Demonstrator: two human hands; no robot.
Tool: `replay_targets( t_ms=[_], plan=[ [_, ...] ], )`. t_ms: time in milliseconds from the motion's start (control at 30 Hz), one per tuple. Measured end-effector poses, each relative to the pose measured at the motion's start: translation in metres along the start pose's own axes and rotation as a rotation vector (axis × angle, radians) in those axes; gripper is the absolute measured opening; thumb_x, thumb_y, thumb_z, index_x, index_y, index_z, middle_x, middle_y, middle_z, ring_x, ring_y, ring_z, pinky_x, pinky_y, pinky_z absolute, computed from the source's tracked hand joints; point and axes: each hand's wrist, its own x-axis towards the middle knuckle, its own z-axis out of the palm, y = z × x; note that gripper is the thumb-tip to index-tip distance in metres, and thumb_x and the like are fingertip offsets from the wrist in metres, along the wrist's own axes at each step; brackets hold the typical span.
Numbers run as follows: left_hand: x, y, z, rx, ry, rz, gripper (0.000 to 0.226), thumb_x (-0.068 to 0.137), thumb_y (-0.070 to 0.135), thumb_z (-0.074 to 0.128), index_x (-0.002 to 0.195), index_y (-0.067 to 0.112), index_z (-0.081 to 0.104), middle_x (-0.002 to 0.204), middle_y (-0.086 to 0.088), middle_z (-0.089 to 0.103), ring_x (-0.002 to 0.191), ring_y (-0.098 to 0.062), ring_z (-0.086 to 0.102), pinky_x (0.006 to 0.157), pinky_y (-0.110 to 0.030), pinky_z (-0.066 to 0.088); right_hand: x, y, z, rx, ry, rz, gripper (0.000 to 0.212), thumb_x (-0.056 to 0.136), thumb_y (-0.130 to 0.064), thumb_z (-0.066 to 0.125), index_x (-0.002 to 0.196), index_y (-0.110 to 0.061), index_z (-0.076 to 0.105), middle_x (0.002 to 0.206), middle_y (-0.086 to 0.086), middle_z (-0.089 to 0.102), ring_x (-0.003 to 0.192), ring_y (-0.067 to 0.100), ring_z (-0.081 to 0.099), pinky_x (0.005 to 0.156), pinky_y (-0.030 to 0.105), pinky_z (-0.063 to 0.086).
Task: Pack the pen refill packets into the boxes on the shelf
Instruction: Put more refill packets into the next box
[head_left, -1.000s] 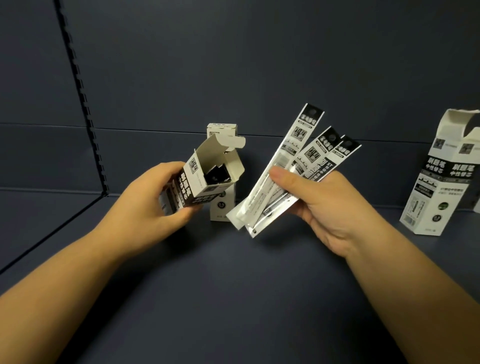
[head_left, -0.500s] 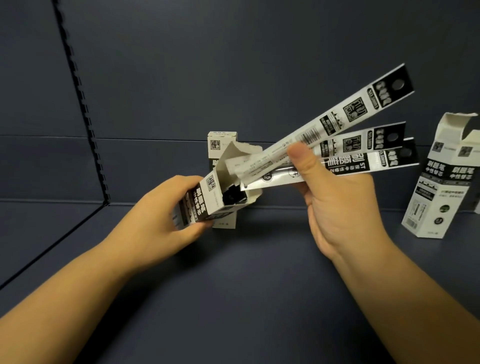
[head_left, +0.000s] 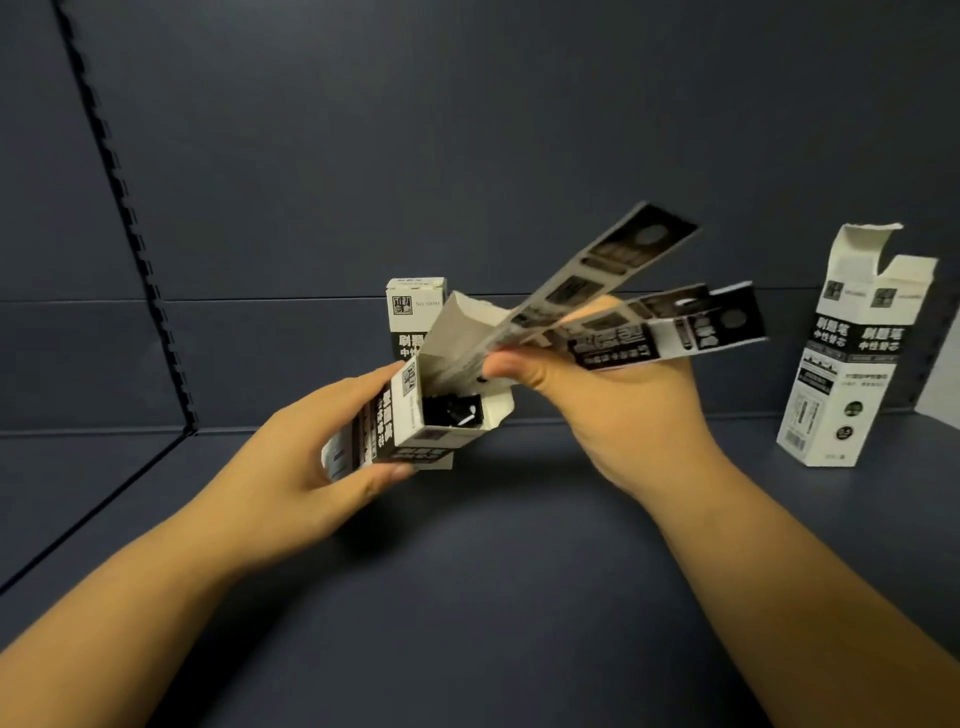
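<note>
My left hand (head_left: 311, 457) grips a small black-and-white box (head_left: 415, 421), tilted with its open mouth and raised flap facing right; dark packets show inside. My right hand (head_left: 618, 410) pinches three long pen refill packets (head_left: 670, 332), fanned out to the upper right and blurred. Their lower ends reach the box's open mouth, by the flap. How far they are inside the box I cannot tell.
A closed box (head_left: 413, 312) stands upright behind the held one, against the dark back wall. An open box (head_left: 852, 353) with its flap up stands on the shelf (head_left: 493, 571) at the right. A slotted upright rail (head_left: 119, 208) runs down the left corner.
My right hand has swung the packets from upright to pointing left, and brought their lower ends to the box's mouth. My left hand tilted the box towards them and moved it slightly right.
</note>
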Motion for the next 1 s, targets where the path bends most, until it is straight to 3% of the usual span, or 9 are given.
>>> replay_targets(
  t_ms=[100,233,367,433,567,700,767,867,1000],
  plan=[
    [0.001,0.002,0.002,-0.03,-0.013,0.008,0.073,0.084,0.039,0.073,0.149,0.04,0.041,0.137,0.029,0.054,0.126,0.003,0.053,0.101,-0.01,0.04,0.005,0.007,0.004,0.013,-0.054,0.074,0.029,0.07,0.005,0.083,0.088,-0.013,0.068,0.084,-0.011,0.076,0.086,0.003,0.073,0.078,0.017,0.055],
    [0.002,0.003,0.003,-0.034,-0.023,0.012,0.072,0.084,0.04,0.073,0.148,0.04,0.041,0.136,0.029,0.055,0.126,0.001,0.054,0.1,-0.013,0.043,0.012,0.012,0.009,-0.004,-0.12,0.229,0.047,0.074,0.005,0.082,0.113,0.0,0.056,0.1,0.006,0.076,0.094,0.012,0.075,0.082,0.025,0.058],
    [0.003,0.005,0.004,-0.064,0.026,-0.035,0.071,0.082,0.039,0.072,0.146,0.044,0.042,0.135,0.029,0.056,0.125,0.001,0.055,0.1,-0.025,0.049,0.012,0.006,0.001,-0.197,-0.319,0.417,0.026,0.085,-0.024,0.079,0.109,-0.029,0.073,0.106,-0.016,0.076,0.103,0.0,0.07,0.096,0.03,0.054],
    [0.003,0.007,0.003,-0.101,0.05,-0.05,0.068,0.083,0.043,0.071,0.143,0.051,0.042,0.134,0.03,0.057,0.124,0.002,0.056,0.099,-0.031,0.05,0.011,0.004,0.0,-0.192,-0.374,0.447,0.018,0.089,-0.034,0.073,0.107,-0.037,0.072,0.109,-0.021,0.074,0.104,-0.004,0.067,0.095,0.024,0.053],
    [0.005,0.015,0.003,-0.134,0.073,-0.065,0.064,0.076,0.059,0.064,0.131,0.074,0.035,0.131,0.038,0.054,0.122,0.011,0.054,0.096,-0.021,0.047,0.01,0.007,0.005,-0.155,-0.16,0.29,0.025,0.093,-0.04,0.066,0.114,-0.027,0.063,0.122,-0.005,0.063,0.105,0.001,0.063,0.091,0.021,0.049],
    [0.006,0.02,0.005,-0.153,0.064,-0.051,0.064,0.077,0.057,0.065,0.133,0.07,0.037,0.131,0.035,0.057,0.121,0.008,0.056,0.096,-0.018,0.05,0.011,0.007,0.014,-0.324,-0.134,0.177,0.004,0.092,-0.028,0.071,0.09,-0.031,0.069,0.121,-0.013,0.057,0.115,0.01,0.056,0.087,0.018,0.045],
    [0.006,0.02,0.006,-0.159,0.058,-0.056,0.064,0.077,0.058,0.065,0.134,0.068,0.037,0.131,0.033,0.057,0.121,0.006,0.056,0.097,-0.023,0.051,0.01,0.005,0.016,-0.332,-0.173,0.179,0.007,0.087,-0.029,0.075,0.093,-0.032,0.072,0.122,-0.016,0.057,0.118,0.009,0.055,0.083,0.012,0.044],
    [0.005,0.018,0.004,-0.171,0.072,-0.074,0.063,0.076,0.059,0.065,0.132,0.07,0.037,0.131,0.034,0.057,0.121,0.006,0.056,0.099,-0.028,0.049,0.008,0.003,0.01,-0.236,-0.067,0.149,0.021,0.086,-0.028,0.076,0.106,-0.021,0.072,0.118,-0.01,0.061,0.108,0.004,0.061,0.081,0.014,0.05],
    [0.006,0.021,0.003,-0.148,0.064,-0.074,0.063,0.075,0.061,0.063,0.127,0.076,0.033,0.13,0.041,0.053,0.12,0.013,0.053,0.093,-0.008,0.046,0.006,0.008,0.011,-0.318,-0.017,0.171,0.01,0.091,-0.027,0.071,0.091,-0.019,0.077,0.113,-0.012,0.064,0.103,0.0,0.061,0.078,0.011,0.047]
  ],
)
